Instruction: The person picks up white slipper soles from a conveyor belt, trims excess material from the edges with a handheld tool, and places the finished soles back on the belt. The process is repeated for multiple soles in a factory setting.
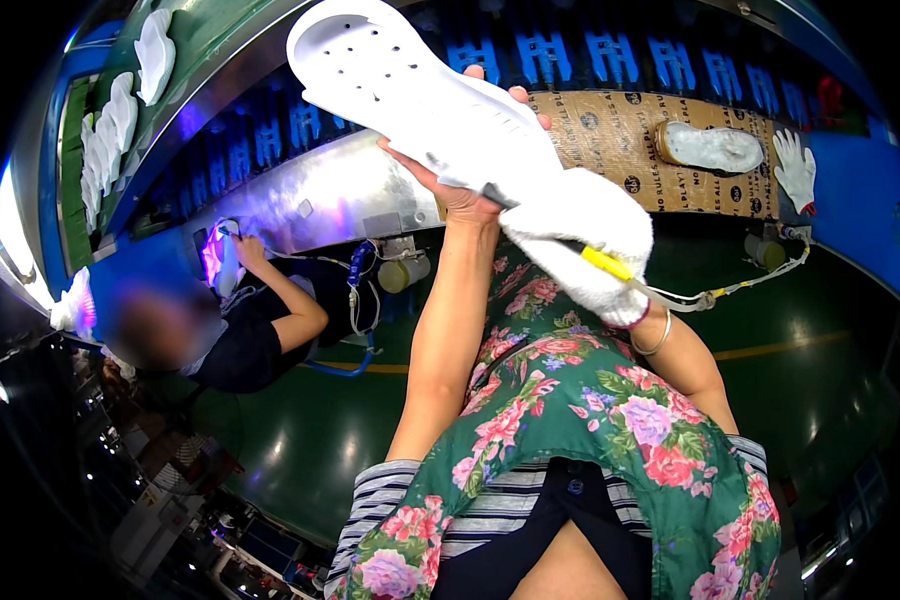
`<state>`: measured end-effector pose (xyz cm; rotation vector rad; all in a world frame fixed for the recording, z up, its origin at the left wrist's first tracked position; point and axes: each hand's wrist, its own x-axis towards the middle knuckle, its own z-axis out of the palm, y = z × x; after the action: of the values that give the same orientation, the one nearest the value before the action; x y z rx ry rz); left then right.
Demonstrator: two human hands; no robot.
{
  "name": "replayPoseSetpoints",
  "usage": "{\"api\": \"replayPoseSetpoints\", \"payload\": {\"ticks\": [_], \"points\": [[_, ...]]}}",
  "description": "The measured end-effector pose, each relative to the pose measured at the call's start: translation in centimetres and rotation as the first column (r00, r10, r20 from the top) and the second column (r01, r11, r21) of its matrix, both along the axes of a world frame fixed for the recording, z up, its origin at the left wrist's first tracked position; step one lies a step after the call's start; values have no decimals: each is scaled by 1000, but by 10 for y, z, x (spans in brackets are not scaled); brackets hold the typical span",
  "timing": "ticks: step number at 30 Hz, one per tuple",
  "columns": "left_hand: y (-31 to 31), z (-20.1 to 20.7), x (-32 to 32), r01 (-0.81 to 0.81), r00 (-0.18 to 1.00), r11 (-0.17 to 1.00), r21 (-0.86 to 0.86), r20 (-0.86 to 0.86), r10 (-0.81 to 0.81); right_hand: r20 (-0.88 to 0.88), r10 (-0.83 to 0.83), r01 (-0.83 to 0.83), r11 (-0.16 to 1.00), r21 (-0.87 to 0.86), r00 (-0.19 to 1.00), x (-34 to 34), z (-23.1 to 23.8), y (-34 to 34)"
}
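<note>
A white foam clog [440, 110] with small holes across its toe part is held up ahead of me, its toe toward the far left. Under it my left hand [452, 192], which is bare, grips the clog, and its fingertips show past the far edge. My right hand [588, 235] wears a white knit glove and is closed around a slim tool with a yellow body [607, 264] and a pale cord. The tool's dark tip [498, 195] lies against the clog's near edge, close to my left hand. I cannot make out the tip's exact kind.
A cardboard sheet [600, 150] covers the bench on the right, with an oval tray of whitish material [715, 148] and a white glove [795, 172]. Blue racks [610, 58] stand behind. Several white clogs [115, 125] sit far left. A co-worker [260, 330] works at left beside hoses.
</note>
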<state>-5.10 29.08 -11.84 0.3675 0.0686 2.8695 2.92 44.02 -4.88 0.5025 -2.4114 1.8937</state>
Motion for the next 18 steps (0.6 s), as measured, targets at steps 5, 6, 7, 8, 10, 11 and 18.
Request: {"api": "replayPoseSetpoints", "payload": {"ticks": [5,6,7,8,10,11,18], "points": [[-9,-11,4,68,998,993,-98,-4,-68,-328,87,-42,989,142,941,-8,10,7],[-11,-11,8,52,996,995,-86,73,-46,-287,125,-91,988,128,950,-7,12,6],[-11,-8,11,43,988,996,-75,148,-32,-254,129,-135,991,-8,959,-14,13,8],[-11,-5,13,33,975,997,-66,223,-17,98,170,-139,954,-266,980,-7,4,10],[-9,5,13,-7,985,997,-80,171,20,107,92,-71,980,-187,990,-7,-2,15],[-9,9,13,-30,989,996,-87,144,43,-32,2,-6,992,-128,1000,-9,1,16],[-33,-4,19,202,970,959,-199,173,-168,-90,290,-299,947,-117,953,-5,3,18]]}}
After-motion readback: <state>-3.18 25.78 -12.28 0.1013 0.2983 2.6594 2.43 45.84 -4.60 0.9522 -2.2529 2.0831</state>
